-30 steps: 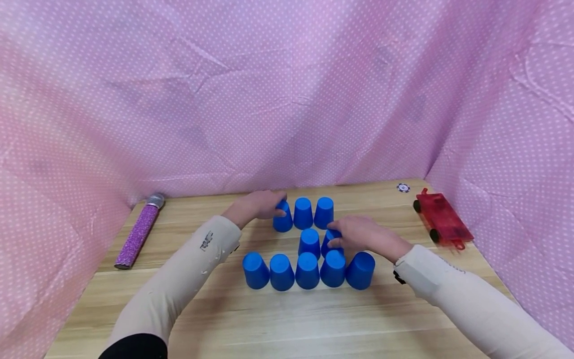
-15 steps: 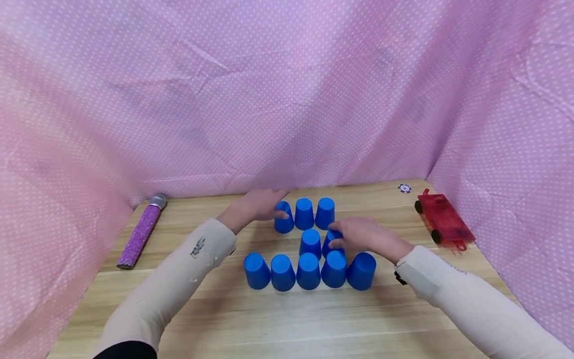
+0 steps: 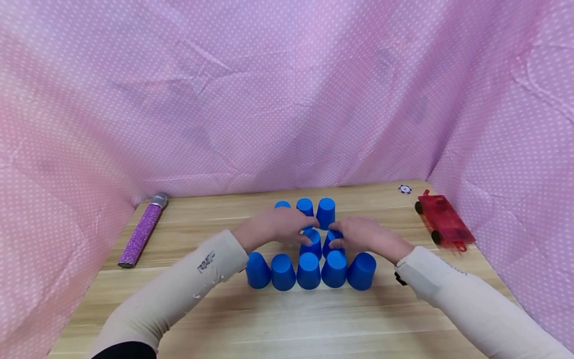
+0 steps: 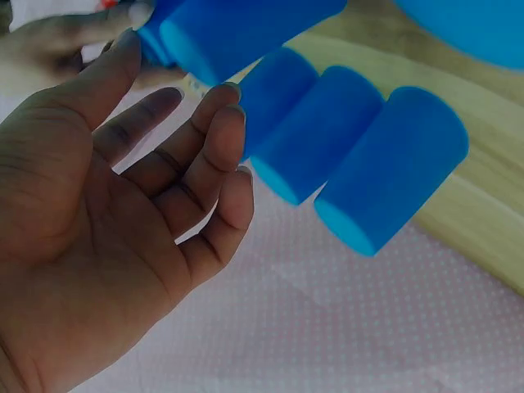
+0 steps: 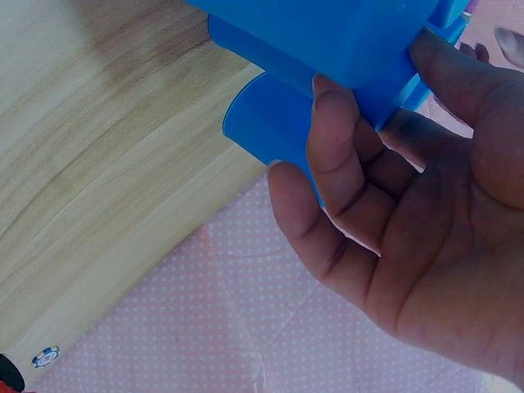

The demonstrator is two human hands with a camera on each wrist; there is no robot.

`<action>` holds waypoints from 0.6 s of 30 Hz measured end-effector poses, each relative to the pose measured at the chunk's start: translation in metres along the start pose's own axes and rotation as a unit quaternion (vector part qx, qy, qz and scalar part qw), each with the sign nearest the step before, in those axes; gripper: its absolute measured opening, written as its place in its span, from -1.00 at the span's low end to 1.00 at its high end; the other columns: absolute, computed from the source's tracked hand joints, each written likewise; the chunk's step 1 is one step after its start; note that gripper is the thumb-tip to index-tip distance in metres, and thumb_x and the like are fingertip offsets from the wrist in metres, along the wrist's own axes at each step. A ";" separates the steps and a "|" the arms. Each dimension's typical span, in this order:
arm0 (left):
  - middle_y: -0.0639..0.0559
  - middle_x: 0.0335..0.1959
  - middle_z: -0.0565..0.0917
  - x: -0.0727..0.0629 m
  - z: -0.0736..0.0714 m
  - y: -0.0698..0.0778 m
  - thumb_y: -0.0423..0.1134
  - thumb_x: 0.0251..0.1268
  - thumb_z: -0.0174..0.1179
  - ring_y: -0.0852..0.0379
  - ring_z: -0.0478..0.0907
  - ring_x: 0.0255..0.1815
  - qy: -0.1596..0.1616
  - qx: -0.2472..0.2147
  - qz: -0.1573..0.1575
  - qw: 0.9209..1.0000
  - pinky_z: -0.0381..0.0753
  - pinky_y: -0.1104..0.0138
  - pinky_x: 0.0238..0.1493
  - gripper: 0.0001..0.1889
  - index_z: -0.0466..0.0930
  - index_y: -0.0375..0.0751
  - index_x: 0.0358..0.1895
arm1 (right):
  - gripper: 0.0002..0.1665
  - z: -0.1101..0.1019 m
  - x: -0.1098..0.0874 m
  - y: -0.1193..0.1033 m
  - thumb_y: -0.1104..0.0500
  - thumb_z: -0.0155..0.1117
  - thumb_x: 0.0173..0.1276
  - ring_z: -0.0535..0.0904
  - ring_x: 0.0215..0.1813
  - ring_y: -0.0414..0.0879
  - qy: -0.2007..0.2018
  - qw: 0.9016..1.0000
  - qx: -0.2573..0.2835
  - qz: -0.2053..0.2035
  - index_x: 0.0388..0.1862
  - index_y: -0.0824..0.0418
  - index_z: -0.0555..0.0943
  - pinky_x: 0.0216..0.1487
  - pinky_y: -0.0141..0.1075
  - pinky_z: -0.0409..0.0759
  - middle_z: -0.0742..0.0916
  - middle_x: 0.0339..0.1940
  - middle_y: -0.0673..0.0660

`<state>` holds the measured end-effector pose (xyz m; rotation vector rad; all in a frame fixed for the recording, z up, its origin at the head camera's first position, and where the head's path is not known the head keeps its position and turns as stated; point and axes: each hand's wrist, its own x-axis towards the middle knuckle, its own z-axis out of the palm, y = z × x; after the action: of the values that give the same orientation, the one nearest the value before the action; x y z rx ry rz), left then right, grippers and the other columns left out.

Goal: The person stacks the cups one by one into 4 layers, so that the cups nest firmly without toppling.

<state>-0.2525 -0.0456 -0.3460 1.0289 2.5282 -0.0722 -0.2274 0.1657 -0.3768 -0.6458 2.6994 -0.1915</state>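
Blue cups stand upside down in three rows on the wooden table. The middle row has a left cup (image 3: 313, 247) and a right cup (image 3: 326, 246). In the head view my left hand (image 3: 284, 225) reaches over the left middle cup, thumb in front and fingers behind. The left wrist view shows its fingers loosely bent beside a cup (image 4: 254, 37), without a clear grip. My right hand (image 3: 365, 235) holds the right middle cup between thumb and fingers; the right wrist view shows the thumb against the cup (image 5: 360, 57). The left arm and hand partly cover the back row's left cup (image 3: 282, 204).
Several cups form the front row (image 3: 309, 273); three stand behind, including a back right cup (image 3: 326, 215). A purple glitter microphone (image 3: 142, 230) lies at left. On the right are a red toy cart (image 3: 446, 219) and a poker chip (image 3: 405, 189). Pink dotted cloth (image 3: 296, 99) surrounds the table.
My left hand has left the back row's left cup and come forward and right to the middle row's left cup. My right hand has stayed at its cup.
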 end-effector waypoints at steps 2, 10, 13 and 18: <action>0.11 0.25 0.65 0.001 0.003 0.003 0.16 0.35 0.21 0.06 0.61 0.26 -0.005 0.001 -0.005 1.000 0.57 0.01 0.28 -0.39 0.39 0.18 0.44 | -0.31 0.001 0.000 0.000 -0.12 0.26 0.44 0.63 0.25 0.20 0.000 1.000 0.001 -0.001 0.40 0.22 0.47 0.19 0.15 0.61 0.70 0.21 0.25; 0.12 0.15 0.70 0.007 0.011 0.004 0.13 0.36 0.22 0.08 0.67 0.15 -0.005 -0.006 0.003 1.000 0.61 0.04 0.24 -0.38 0.37 0.16 0.45 | -0.32 0.001 0.000 0.001 -0.11 0.27 0.44 0.63 0.25 0.21 0.003 1.000 0.003 -0.002 0.40 0.24 0.47 0.18 0.16 0.61 0.69 0.21 0.26; 0.11 0.08 0.73 0.009 0.016 0.002 0.12 0.38 0.20 0.11 0.69 0.06 -0.007 -0.014 0.010 1.000 0.64 0.07 0.20 -0.41 0.37 0.14 0.43 | -0.31 0.001 0.000 0.001 -0.10 0.26 0.44 0.62 0.26 0.21 0.004 1.000 0.004 -0.004 0.40 0.24 0.47 0.19 0.16 0.61 0.69 0.22 0.27; 0.16 0.09 0.72 0.012 0.020 0.002 0.10 0.38 0.20 0.15 0.69 0.05 -0.007 -0.022 0.016 1.000 0.65 0.10 0.19 -0.40 0.34 0.17 0.45 | -0.31 0.000 0.000 0.002 -0.10 0.27 0.44 0.63 0.25 0.20 0.006 1.000 0.007 -0.005 0.40 0.25 0.47 0.19 0.15 0.61 0.69 0.22 0.27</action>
<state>-0.2522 -0.0399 -0.3686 1.0480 2.4888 -0.0152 -0.2276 0.1675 -0.3774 -0.6561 2.7033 -0.2175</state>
